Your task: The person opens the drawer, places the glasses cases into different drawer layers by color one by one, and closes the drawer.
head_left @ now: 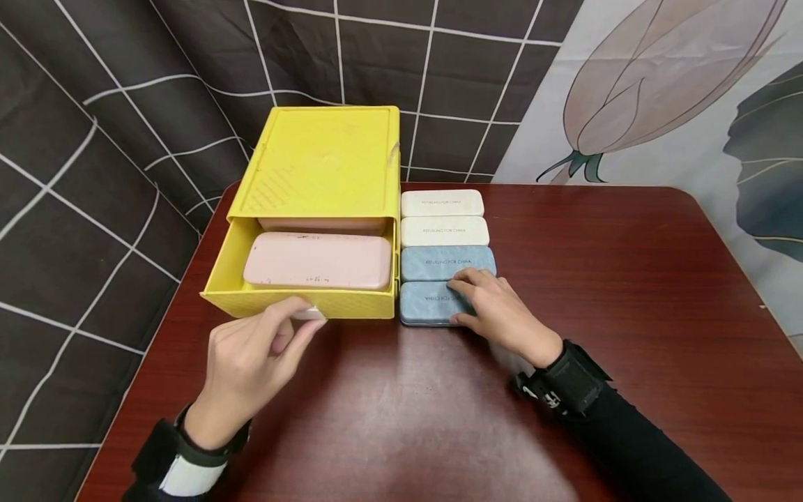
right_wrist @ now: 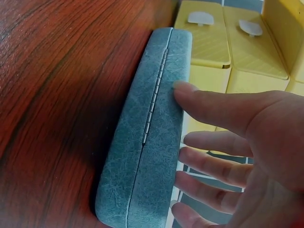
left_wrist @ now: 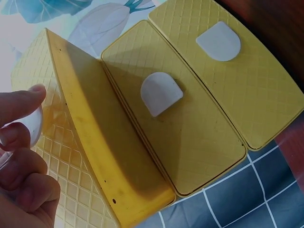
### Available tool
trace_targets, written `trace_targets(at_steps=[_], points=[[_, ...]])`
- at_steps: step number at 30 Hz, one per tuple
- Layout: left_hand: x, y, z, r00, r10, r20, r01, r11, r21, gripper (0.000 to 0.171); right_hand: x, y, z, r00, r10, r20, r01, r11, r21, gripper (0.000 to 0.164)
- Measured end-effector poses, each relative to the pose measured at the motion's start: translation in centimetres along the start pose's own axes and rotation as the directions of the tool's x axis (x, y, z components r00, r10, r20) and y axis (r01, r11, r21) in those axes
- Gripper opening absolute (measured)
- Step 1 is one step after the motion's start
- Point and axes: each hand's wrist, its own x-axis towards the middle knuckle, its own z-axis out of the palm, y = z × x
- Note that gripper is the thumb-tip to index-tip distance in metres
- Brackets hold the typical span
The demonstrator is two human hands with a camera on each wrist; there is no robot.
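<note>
In the head view my left hand (head_left: pixel 254 355) pinches the white knob (head_left: pixel 309 314) of a pulled-out yellow drawer (head_left: pixel 301 303). A pink glasses case (head_left: pixel 316 260) lies inside, with another pinkish case (head_left: pixel 323 224) behind it, partly hidden under the box top. My right hand (head_left: pixel 505 314) spans the nearest blue glasses case (head_left: pixel 426 301), thumb at its front edge and fingers across its top toward the far edge. Up close in the right wrist view, the thumb touches this blue case (right_wrist: pixel 156 161) near its metal hinge. Beyond it lie a second blue case (head_left: pixel 433 263) and two white cases (head_left: pixel 442 231).
The yellow box (head_left: pixel 329 160) stands at the back left of the red-brown table (head_left: pixel 596 279), close to a dark checked cloth (head_left: pixel 364 63). Lower closed drawers (left_wrist: pixel 173 133) with white knobs (left_wrist: pixel 161 93) show in the left wrist view.
</note>
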Motion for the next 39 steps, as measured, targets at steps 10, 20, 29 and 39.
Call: trace_targets(at_steps=[10, 20, 29, 39], points=[[0.2, -0.8, 0.4, 1.000, 0.000, 0.018, 0.000, 1.000, 0.009, 0.020, -0.1, 0.1, 0.2, 1.000, -0.007, -0.012, 0.007, 1.000, -0.010, 0.055], [0.1, -1.8, 0.8, 0.999, -0.015, 0.043, 0.014, 0.999, 0.036, 0.022, -0.1, 0.2, 0.3, 1.000, -0.012, -0.018, 0.012, 1.000, -0.011, 0.054], [0.3, -2.3, 1.2, 0.998, -0.022, 0.051, 0.020, 0.998, 0.052, 0.025, 0.0, 0.3, 0.4, 0.999, -0.016, -0.028, 0.016, 1.000, -0.013, 0.054], [0.8, -3.0, 1.8, 0.996, -0.041, 0.077, 0.035, 0.997, 0.074, 0.028, 0.0, 0.3, 0.4, 0.999, -0.020, -0.027, 0.019, 0.999, -0.029, 0.055]])
